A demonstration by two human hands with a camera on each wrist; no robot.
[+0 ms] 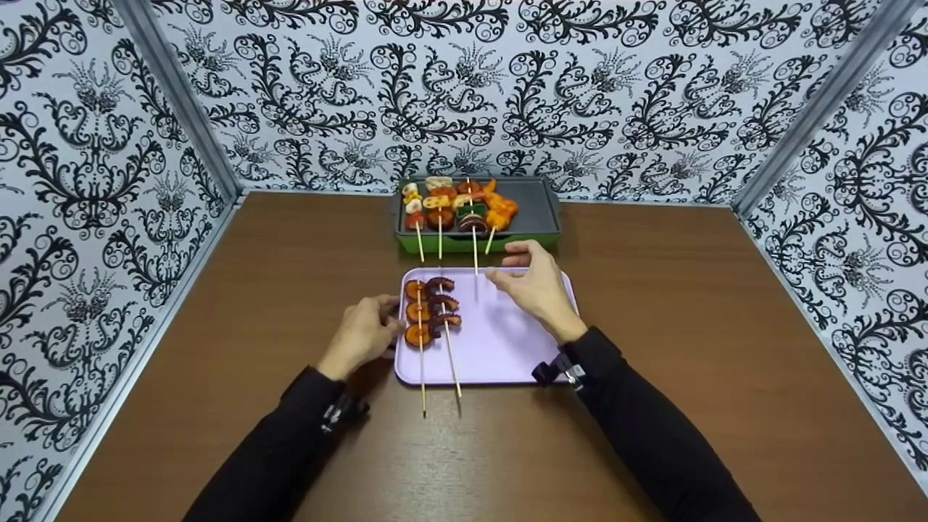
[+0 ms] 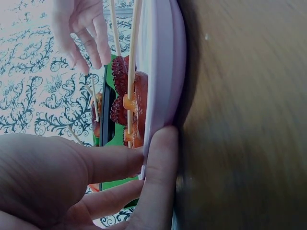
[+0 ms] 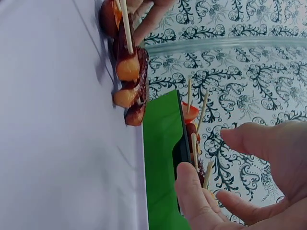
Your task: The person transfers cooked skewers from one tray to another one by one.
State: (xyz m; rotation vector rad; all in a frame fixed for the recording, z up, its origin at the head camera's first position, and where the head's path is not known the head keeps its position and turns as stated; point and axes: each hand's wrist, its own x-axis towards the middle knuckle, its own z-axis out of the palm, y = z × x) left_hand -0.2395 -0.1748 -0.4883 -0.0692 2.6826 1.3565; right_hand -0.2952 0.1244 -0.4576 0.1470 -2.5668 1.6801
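My left hand (image 1: pixel 366 326) pinches the left edge of a lilac tray (image 1: pixel 507 341), with fingers above and below the rim in the left wrist view. On the tray's left side lie two skewers, one of round orange-brown slices (image 1: pixel 418 312) and one of dark red octopus tentacles (image 1: pixel 445 302); their sticks overhang the front edge. Over the tray's back right my right hand (image 1: pixel 540 286) has its thumb and fingers spread apart, nothing between them. Its thumb tip is close to the stick end of a mixed vegetable skewer (image 1: pixel 471 210) lying on the grill.
Behind the tray stands a toy grill with a dark grey top (image 1: pixel 536 203) and green base (image 1: pixel 449 245). Several loaded skewers lie on it, including an orange one (image 1: pixel 499 210), with sticks jutting forward. Patterned panels (image 1: pixel 464 94) enclose the brown table (image 1: pixel 652 290) at the back and sides.
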